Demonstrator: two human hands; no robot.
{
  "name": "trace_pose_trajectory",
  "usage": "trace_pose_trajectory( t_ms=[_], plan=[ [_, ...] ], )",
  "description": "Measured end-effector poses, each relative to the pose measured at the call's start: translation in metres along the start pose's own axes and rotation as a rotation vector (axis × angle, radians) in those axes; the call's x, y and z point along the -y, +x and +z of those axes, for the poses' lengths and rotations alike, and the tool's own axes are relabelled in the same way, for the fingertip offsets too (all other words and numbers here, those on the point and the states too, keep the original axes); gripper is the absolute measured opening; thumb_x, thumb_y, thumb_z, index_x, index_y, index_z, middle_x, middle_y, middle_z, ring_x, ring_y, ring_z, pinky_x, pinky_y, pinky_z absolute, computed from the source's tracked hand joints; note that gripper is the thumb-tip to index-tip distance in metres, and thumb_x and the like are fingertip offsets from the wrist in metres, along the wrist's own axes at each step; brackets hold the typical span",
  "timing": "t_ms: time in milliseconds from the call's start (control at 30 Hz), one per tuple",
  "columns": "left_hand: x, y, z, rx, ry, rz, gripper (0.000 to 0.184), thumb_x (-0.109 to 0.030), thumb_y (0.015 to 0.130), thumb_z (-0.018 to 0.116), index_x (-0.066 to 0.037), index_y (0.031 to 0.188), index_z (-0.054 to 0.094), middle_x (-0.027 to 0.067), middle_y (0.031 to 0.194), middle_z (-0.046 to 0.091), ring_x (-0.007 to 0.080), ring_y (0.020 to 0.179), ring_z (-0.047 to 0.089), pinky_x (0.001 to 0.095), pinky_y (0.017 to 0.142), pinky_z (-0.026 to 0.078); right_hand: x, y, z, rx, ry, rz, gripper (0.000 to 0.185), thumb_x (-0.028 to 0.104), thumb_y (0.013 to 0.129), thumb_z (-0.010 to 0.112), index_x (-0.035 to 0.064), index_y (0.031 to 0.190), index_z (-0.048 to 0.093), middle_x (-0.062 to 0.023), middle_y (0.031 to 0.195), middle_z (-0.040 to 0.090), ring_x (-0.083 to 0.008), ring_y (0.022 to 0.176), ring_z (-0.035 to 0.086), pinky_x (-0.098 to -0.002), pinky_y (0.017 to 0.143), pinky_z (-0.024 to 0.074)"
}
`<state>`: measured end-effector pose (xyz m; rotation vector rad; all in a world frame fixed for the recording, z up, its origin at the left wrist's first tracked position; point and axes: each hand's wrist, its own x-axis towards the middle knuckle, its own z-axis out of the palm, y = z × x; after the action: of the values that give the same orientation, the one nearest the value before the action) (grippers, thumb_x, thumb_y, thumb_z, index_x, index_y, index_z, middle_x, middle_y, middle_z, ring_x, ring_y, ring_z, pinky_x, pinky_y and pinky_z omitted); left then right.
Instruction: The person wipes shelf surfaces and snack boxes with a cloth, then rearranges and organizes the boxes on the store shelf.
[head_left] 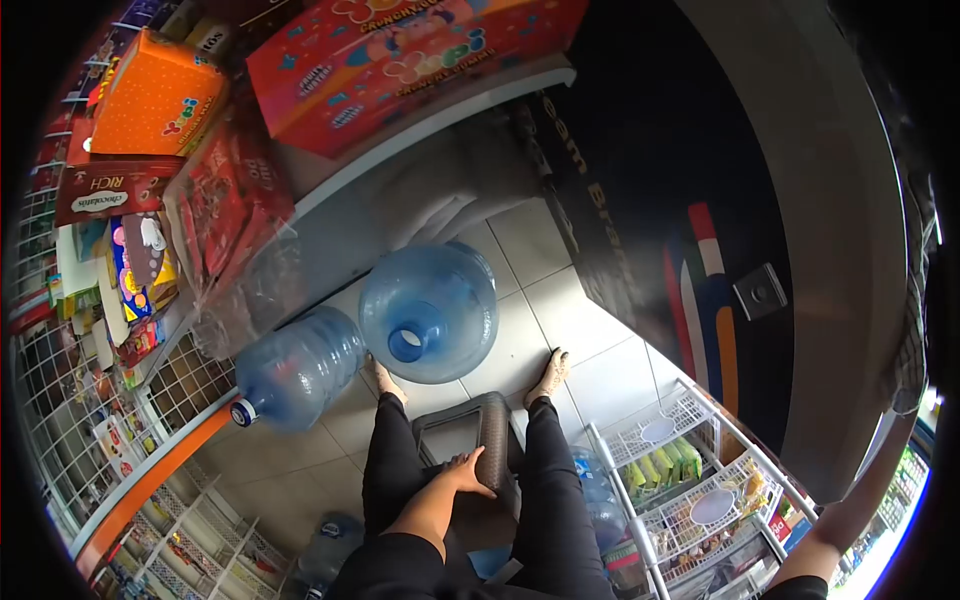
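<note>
My left hand (468, 474) rests on the brown textured edge of a grey stool-like item (493, 440) between my legs, with its fingers spread. My right arm reaches out to the right, up along a tall grey panel (820, 200); around the hand there is a greyish cloth-like strip, and the fingers cannot be made out. In front of my feet stands a large blue water jug (450, 300) with its mouth uncovered. Beside it on the left, another blue jug (305, 370) lies tilted, its neck toward the lower left.
Shelves with snack boxes (160, 100) and wire racks line the left. A red candy box (420, 60) sits on a shelf ahead. At lower right stands a white wire rack (655, 430) with packets. More jugs (600, 495) are near my legs.
</note>
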<state>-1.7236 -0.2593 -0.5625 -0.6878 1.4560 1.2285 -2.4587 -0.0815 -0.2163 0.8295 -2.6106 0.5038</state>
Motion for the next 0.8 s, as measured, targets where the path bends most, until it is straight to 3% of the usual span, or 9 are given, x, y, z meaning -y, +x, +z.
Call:
trace_pose_trajectory(
  t_ms=[33, 167, 300, 400, 467, 533, 600, 733, 800],
  plan=[
    [-0.002, 0.000, -0.007, 0.020, 0.109, -0.016, 0.124, -0.060, 0.040, 0.077, -0.028, 0.138, 0.008, 0.0218, 0.133, 0.030, 0.0378, 0.125, 0.026, 0.0493, 0.101, 0.023, 0.002, -0.001, 0.000, 0.001, 0.007, 0.009, 0.037, 0.010, 0.088, 0.046, 0.0069, 0.124, 0.046, -0.0088, 0.118, 0.052, -0.0191, 0.109, 0.049, -0.0291, 0.091, 0.0392],
    [-0.005, 0.005, -0.037, 0.032, 0.104, 0.044, 0.121, -0.060, 0.040, 0.077, -0.028, 0.137, 0.011, 0.0218, 0.131, 0.034, 0.0382, 0.122, 0.031, 0.0491, 0.100, 0.024, 0.011, -0.003, 0.003, 0.015, 0.014, 0.024, 0.036, 0.011, 0.088, 0.046, 0.0067, 0.124, 0.046, -0.0090, 0.116, 0.052, -0.0189, 0.107, 0.049, -0.0289, 0.090, 0.0394],
    [-0.020, 0.010, -0.074, -0.088, 0.101, 0.124, 0.118, -0.063, 0.042, 0.075, -0.027, 0.137, 0.015, 0.0247, 0.131, 0.031, 0.0404, 0.123, 0.027, 0.0468, 0.102, 0.022, 0.013, -0.007, 0.011, 0.019, 0.039, 0.049, 0.035, 0.013, 0.089, 0.045, 0.0065, 0.123, 0.047, -0.0092, 0.115, 0.053, -0.0187, 0.106, 0.050, -0.0287, 0.089, 0.0396],
    [-0.041, 0.009, -0.106, -0.164, 0.054, 0.141, 0.118, -0.065, 0.043, 0.073, -0.027, 0.138, 0.014, 0.0195, 0.134, 0.030, 0.0387, 0.125, 0.026, 0.0514, 0.102, 0.018, 0.015, -0.008, 0.014, 0.020, 0.046, 0.060, 0.035, 0.015, 0.089, 0.045, 0.0064, 0.123, 0.047, -0.0093, 0.114, 0.053, -0.0186, 0.105, 0.050, -0.0286, 0.089, 0.0397],
    [-0.063, -0.006, -0.118, -0.283, 0.064, 0.125, 0.116, -0.069, 0.044, 0.069, -0.026, 0.138, 0.016, 0.0147, 0.135, 0.031, 0.0358, 0.126, 0.025, 0.0560, 0.102, 0.014, 0.016, -0.010, 0.018, 0.019, 0.060, 0.067, 0.035, 0.016, 0.089, 0.045, 0.0063, 0.122, 0.048, -0.0094, 0.113, 0.054, -0.0185, 0.105, 0.050, -0.0285, 0.088, 0.0398],
    [-0.066, -0.006, -0.098, -0.580, 0.326, 0.159, 0.105, -0.074, 0.051, 0.060, -0.025, 0.137, 0.024, 0.0107, 0.136, 0.032, 0.0297, 0.128, 0.024, 0.0606, 0.102, 0.009, 0.019, -0.008, 0.022, 0.019, 0.072, 0.065, 0.034, 0.017, 0.089, 0.045, 0.0062, 0.122, 0.048, -0.0095, 0.113, 0.054, -0.0185, 0.104, 0.051, -0.0284, 0.088, 0.0399],
    [-0.060, -0.005, -0.092, -0.646, 0.337, 0.317, 0.097, -0.068, 0.055, 0.063, -0.021, 0.133, 0.031, 0.0081, 0.135, 0.034, 0.0278, 0.129, 0.025, 0.0636, 0.100, 0.008, 0.022, -0.009, 0.027, 0.019, 0.082, 0.066, 0.034, 0.017, 0.090, 0.044, 0.0061, 0.122, 0.048, -0.0096, 0.112, 0.054, -0.0184, 0.104, 0.051, -0.0283, 0.088, 0.0400],
    [-0.061, -0.013, -0.091, -0.639, 0.439, 0.379, 0.087, -0.063, 0.061, 0.061, -0.019, 0.131, 0.033, 0.0053, 0.133, 0.037, 0.0252, 0.128, 0.026, 0.0658, 0.098, 0.009, 0.030, -0.009, 0.035, 0.006, 0.104, 0.051, 0.034, 0.019, 0.090, 0.044, 0.0059, 0.121, 0.049, -0.0098, 0.111, 0.055, -0.0182, 0.102, 0.051, -0.0281, 0.087, 0.0402],
    [-0.061, -0.013, -0.096, -0.595, 0.341, 0.376, 0.078, -0.058, 0.068, 0.057, -0.019, 0.131, 0.033, 0.0066, 0.131, 0.038, 0.0256, 0.127, 0.028, 0.0671, 0.096, 0.012, 0.033, -0.006, 0.041, 0.002, 0.123, 0.038, 0.034, 0.020, 0.090, 0.044, 0.0059, 0.121, 0.049, -0.0099, 0.110, 0.055, -0.0181, 0.102, 0.051, -0.0280, 0.086, 0.0403]
  ],
)
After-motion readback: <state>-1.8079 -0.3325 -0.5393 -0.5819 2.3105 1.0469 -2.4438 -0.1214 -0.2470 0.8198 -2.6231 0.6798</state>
